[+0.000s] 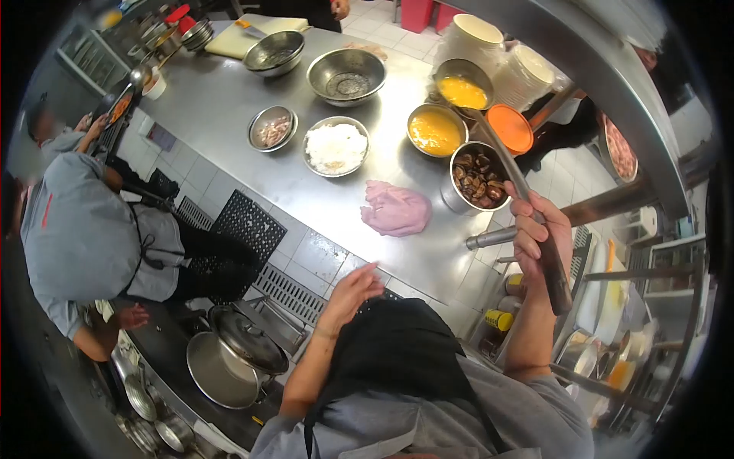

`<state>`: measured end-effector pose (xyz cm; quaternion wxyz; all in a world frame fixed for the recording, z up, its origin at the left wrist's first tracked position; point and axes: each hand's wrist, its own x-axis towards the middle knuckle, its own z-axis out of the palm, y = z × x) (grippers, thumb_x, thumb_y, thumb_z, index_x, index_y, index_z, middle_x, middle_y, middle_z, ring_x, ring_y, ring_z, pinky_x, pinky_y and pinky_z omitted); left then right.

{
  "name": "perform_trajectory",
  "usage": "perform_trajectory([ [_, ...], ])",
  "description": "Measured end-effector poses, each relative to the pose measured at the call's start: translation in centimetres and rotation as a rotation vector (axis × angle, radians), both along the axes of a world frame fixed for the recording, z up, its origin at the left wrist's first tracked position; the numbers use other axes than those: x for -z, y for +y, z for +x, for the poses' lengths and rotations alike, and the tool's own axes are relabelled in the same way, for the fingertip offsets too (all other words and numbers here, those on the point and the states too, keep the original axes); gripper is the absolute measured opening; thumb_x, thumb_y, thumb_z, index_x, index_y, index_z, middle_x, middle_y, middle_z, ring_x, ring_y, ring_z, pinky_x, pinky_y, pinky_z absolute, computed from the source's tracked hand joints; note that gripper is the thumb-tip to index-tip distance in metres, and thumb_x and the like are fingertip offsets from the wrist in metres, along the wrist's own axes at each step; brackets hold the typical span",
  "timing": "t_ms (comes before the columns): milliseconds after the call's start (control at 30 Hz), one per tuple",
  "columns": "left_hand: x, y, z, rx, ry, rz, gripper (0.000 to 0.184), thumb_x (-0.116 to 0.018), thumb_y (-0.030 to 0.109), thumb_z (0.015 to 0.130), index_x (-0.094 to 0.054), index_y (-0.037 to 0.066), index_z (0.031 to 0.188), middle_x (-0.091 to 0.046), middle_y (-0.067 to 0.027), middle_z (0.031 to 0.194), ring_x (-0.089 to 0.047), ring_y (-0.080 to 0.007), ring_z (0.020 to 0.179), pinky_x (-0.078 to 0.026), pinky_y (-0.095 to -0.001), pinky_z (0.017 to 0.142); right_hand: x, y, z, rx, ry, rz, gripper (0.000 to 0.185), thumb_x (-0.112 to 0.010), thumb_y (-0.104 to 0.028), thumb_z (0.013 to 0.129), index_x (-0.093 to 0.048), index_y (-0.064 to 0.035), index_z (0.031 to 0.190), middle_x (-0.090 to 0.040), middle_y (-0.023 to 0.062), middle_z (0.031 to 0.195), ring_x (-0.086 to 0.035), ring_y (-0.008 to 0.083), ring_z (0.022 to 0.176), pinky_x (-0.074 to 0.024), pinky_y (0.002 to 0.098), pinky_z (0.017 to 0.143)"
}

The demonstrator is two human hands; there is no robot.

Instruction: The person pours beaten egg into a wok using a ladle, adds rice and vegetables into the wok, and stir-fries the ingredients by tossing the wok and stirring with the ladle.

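My right hand (539, 229) is wrapped around the long dark handle of a ladle (520, 180), raised over the right side of the table. Its bowl, at the far end, holds yellow liquid (462, 92) that looks like beaten egg. Just below it stands a metal bowl of similar yellow liquid (436, 131). Beside that is a metal pot of dark brown mushroom-like pieces (480, 177). My left hand (355, 294) hovers empty near the table's front edge, fingers stretched out. Closest to it on the table is a crumpled pink cloth (396, 208).
On the steel table (206, 99) are a bowl of white rice-like food (336, 147), small bowls with pinkish pieces (273, 128) and a large metal bowl (346, 78). Stacked white containers (524, 76) stand behind the ladle. A co-worker (99, 222) stands at left, near a lidded pot (225, 375).
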<state>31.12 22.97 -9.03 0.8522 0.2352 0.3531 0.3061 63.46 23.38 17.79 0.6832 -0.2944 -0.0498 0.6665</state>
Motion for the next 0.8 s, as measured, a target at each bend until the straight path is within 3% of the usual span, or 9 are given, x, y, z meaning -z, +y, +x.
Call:
perform_trajectory([
  [167, 2.8, -9.1, -7.8, -0.318, 0.186, -0.195, 0.039, -0.057, 0.014, 0.100, -0.051, 0.001, 0.136, -0.063, -0.0084, 0.109, -0.065, -0.0199, 0.097, -0.057, -0.0332, 0.086, 0.7, 0.4, 0.4, -0.020, 0.069, 0.003, 0.040, -0.043, -0.012, 0.102, -0.039, 0.0155, 0.131, -0.047, 0.0067, 0.085, -0.042, 0.0051, 0.049, -0.0350, 0.0221, 0.034],
  [267, 4.4, -13.3, -10.4, -0.540, 0.329, -0.240, 0.037, -0.058, 0.015, 0.099, -0.052, 0.005, 0.134, -0.065, -0.0098, 0.107, -0.067, -0.0207, 0.094, -0.058, -0.0368, 0.084, 2.1, 0.4, 0.8, -0.048, 0.101, 0.000, 0.041, -0.042, -0.011, 0.102, -0.037, 0.0169, 0.132, -0.047, 0.0075, 0.085, -0.043, 0.0054, 0.051, -0.0344, 0.0219, 0.034],
  [400, 4.0, -15.5, -11.1, -0.745, 0.198, -0.228, 0.039, -0.056, 0.014, 0.099, -0.050, 0.006, 0.136, -0.063, -0.0084, 0.106, -0.066, -0.0215, 0.094, -0.058, -0.0385, 0.083, 3.8, 0.7, 0.7, -0.070, 0.084, -0.033, 0.039, -0.044, -0.011, 0.102, -0.039, 0.0166, 0.129, -0.048, 0.0080, 0.085, -0.044, 0.0064, 0.051, -0.0344, 0.0219, 0.036],
  [633, 2.7, -16.6, -12.2, -0.762, 0.178, -0.140, 0.037, -0.057, 0.012, 0.099, -0.052, 0.005, 0.134, -0.064, -0.0079, 0.105, -0.066, -0.0214, 0.093, -0.058, -0.0368, 0.080, 5.8, 0.6, 0.2, -0.076, 0.019, -0.077, 0.031, -0.051, -0.011, 0.099, -0.047, 0.0154, 0.116, -0.051, 0.0055, 0.079, -0.044, 0.0059, 0.051, -0.0347, 0.0208, 0.038],
  [800, 2.0, -23.1, -15.8, -0.855, 0.240, -0.081, 0.037, -0.056, 0.014, 0.100, -0.052, 0.004, 0.136, -0.064, -0.0068, 0.106, -0.065, -0.0174, 0.093, -0.056, -0.0328, 0.080, 7.1, 0.2, 0.2, -0.104, -0.006, -0.089, 0.033, -0.047, -0.010, 0.101, -0.043, 0.0173, 0.120, -0.050, 0.0062, 0.079, -0.044, 0.0065, 0.051, -0.0347, 0.0218, 0.039],
])
